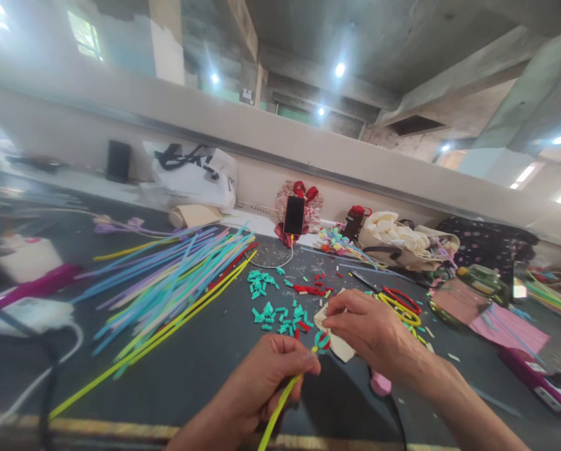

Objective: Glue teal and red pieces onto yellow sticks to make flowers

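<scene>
My left hand is closed on a yellow pipe cleaner, its thumb and forefinger pinching near the upper end. A small loop of teal and red pieces sits at that tip. Just above and to the right is my right hand, thumb and fingers pressed together over a cream scrap. What those fingers hold, if anything, is too small to make out. Short teal pieces and red pieces lie scattered beyond both hands.
Long coloured pipe cleaners spread across the left. Scissors with red and yellow handles lie beyond my right wrist. A pink object sits under my right forearm. A phone stands at the back, and a pink power strip lies right.
</scene>
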### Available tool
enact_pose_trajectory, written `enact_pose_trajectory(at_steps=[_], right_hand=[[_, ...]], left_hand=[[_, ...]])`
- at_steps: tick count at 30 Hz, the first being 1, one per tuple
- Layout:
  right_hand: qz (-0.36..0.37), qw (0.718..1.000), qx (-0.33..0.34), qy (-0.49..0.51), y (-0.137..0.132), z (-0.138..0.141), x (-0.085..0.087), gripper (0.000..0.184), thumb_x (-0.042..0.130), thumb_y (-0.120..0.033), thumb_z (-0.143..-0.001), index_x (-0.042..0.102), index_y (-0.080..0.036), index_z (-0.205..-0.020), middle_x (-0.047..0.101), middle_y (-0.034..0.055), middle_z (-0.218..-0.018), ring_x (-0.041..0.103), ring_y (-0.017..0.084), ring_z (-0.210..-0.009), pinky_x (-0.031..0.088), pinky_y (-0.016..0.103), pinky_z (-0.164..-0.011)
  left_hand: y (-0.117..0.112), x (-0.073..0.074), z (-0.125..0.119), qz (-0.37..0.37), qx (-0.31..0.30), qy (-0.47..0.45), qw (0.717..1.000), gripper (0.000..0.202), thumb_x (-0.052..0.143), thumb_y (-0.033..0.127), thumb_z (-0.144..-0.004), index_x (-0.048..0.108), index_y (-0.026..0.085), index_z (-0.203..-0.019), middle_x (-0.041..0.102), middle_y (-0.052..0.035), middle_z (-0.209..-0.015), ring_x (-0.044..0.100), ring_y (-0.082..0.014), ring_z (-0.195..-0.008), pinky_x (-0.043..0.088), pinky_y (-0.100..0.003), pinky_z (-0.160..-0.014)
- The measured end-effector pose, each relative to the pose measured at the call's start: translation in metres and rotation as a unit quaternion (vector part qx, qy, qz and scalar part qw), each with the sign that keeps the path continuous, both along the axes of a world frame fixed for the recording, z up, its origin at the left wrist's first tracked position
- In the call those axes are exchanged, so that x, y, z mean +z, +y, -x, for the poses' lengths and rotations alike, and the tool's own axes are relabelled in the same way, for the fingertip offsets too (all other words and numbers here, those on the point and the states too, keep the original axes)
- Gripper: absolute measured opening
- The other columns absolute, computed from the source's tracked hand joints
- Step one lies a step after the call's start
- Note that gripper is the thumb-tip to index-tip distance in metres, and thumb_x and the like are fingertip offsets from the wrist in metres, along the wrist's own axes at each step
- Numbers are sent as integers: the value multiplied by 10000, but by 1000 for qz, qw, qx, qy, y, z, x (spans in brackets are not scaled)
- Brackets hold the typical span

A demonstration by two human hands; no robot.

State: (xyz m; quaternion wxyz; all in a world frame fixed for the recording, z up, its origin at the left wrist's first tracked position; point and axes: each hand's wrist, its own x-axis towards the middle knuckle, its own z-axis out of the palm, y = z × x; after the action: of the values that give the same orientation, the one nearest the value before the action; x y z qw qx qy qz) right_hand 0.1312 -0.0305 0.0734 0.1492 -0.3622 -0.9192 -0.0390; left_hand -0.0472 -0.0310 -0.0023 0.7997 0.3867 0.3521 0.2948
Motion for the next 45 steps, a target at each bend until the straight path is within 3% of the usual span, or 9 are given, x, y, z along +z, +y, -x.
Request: enact_pose_trajectory(at_steps=[6, 11, 16, 19, 23, 27, 31, 37, 45], right_hand=[[-3, 988, -38, 151, -3, -1, -9, 266, 417, -148, -819, 535, -214, -1048, 526, 75, -1008, 517, 148, -903, 430, 269, -754], [44, 964, -82, 250, -6, 9, -21, 234, 458, -176, -806, 548, -221, -1018, 530, 59, -969, 523, 150, -869, 432, 260, -725], [106, 934, -82, 332, -6, 19, -27, 200, 478, -184, -800, 556, -235, -977, 559, 27, -906, 530, 134, -815, 427, 232, -673], [179, 900, -86, 389, -8, 25, -30, 205, 525, -236, -775, 562, -255, -975, 577, 6, -849, 542, 128, -752, 430, 230, -639], [310, 820, -57, 478, -12, 37, -37, 327, 580, -327, -725, 533, -229, -1034, 593, 42, -926, 559, 168, -798, 448, 288, -687], [336, 780, -41, 527, -18, 45, -43, 411, 645, -366, -652, 525, -211, -1014, 590, 48, -911, 557, 183, -806, 447, 301, -689], [292, 789, -75, 535, -23, 44, -47, 301, 639, -356, -653, 549, -194, -889, 582, 30, -811, 547, 152, -710, 439, 254, -609], [164, 835, -101, 515, -30, 45, -46, 46, 591, -235, -693, 576, -192, -701, 563, 9, -729, 524, 132, -676, 415, 213, -572], [109, 864, -90, 483, -29, 49, -43, 55, 574, -204, -703, 574, -184, -652, 560, 1, -654, 505, 110, -584, 393, 202, -506]], left_hand=[[2, 0, 1, 47, 36, -95, 994, 180, 621, 288, -615, 594, 111, -595, 488, 54, -293, 286, -2, -185, 131, -113, -237], [0, 0, 0, 49, 123, -173, 976, 175, 594, 289, -656, 607, 115, -670, 476, 68, -317, 287, 7, -196, 130, -103, -246], [-1, -1, 3, 33, 148, -181, 972, 186, 657, 295, -615, 622, 121, -670, 545, 37, -407, 312, 21, -242, 179, -93, -275], [-4, -1, 5, 0, 162, -166, 973, 188, 681, 295, -592, 634, 127, -663, 551, 31, -428, 299, 22, -260, 165, -99, -282], [-8, 1, 3, -53, 202, -127, 970, 173, 692, 300, -572, 635, 137, -569, 521, 36, -426, 354, -8, -330, 250, -116, -338], [-11, 7, 1, -128, 224, -94, 962, 145, 721, 270, -518, 640, 152, -493, 554, 5, -533, 497, -105, -543, 398, -192, -515], [-12, 8, 3, -216, 250, -45, 943, 51, 684, 234, -576, 688, 183, -579, 567, -6, -616, 488, -139, -657, 399, -236, -643], [-7, -2, 3, -321, 268, -7, 908, 77, 672, 258, -588, 680, 182, -578, 526, 4, -578, 452, -121, -580, 368, -223, -559], [-8, 0, 2, -354, 282, 22, 891, 80, 646, 187, -619, 653, 173, -540, 489, 25, -538, 433, -99, -542, 352, -196, -528]])
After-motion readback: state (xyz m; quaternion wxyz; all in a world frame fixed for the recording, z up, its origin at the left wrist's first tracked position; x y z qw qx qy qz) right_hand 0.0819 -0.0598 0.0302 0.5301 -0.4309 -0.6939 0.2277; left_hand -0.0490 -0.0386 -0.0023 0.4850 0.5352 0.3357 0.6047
